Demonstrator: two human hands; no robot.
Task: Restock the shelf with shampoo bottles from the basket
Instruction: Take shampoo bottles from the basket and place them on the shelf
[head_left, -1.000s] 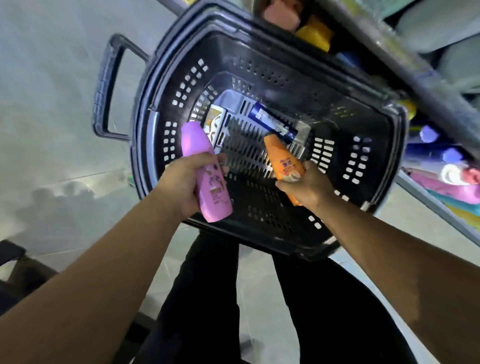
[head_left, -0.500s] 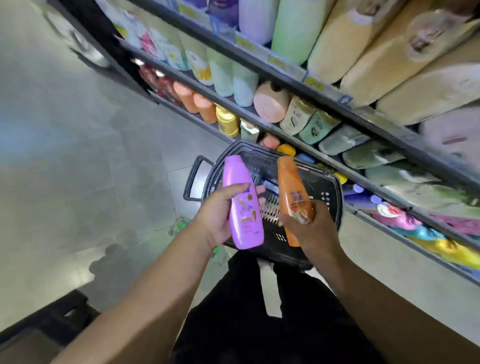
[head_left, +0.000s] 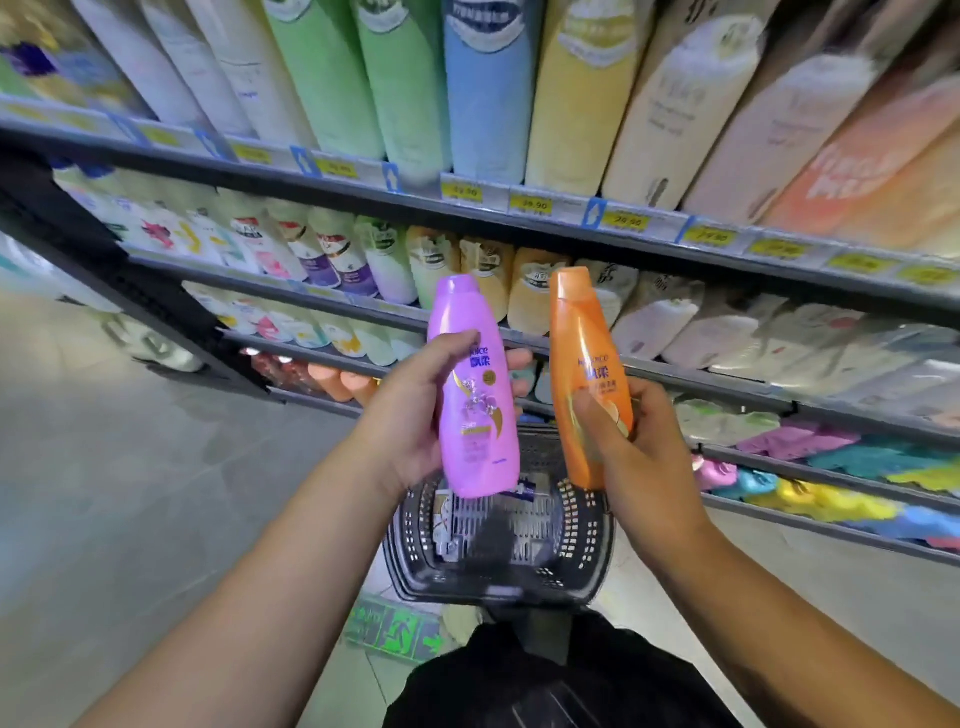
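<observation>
L hand (head_left: 415, 415) grips the purple shampoo bottle (head_left: 475, 395) round its middle, cap up, thumb across the label. R hand (head_left: 641, 457) grips the orange shampoo bottle (head_left: 587, 374) low on its body, cap up too. Bottles are side by side, not touching, held w/ the shelf (head_left: 519, 210) rows behind. Black basket (head_left: 498, 582) sits below on the floor, near the person's legs, w/ items inside, blurred.

Grey tiled floor (head_left: 130, 493) on the left side. Green exit-arrow sticker (head_left: 395, 631) flat on the floor, partly hidden. Row of yellow price tags (head_left: 535, 205), print blurred. Tall green, blue and yellow packs (head_left: 485, 88) upright above the tags. Black trousers (head_left: 545, 686) at bottom edge.
</observation>
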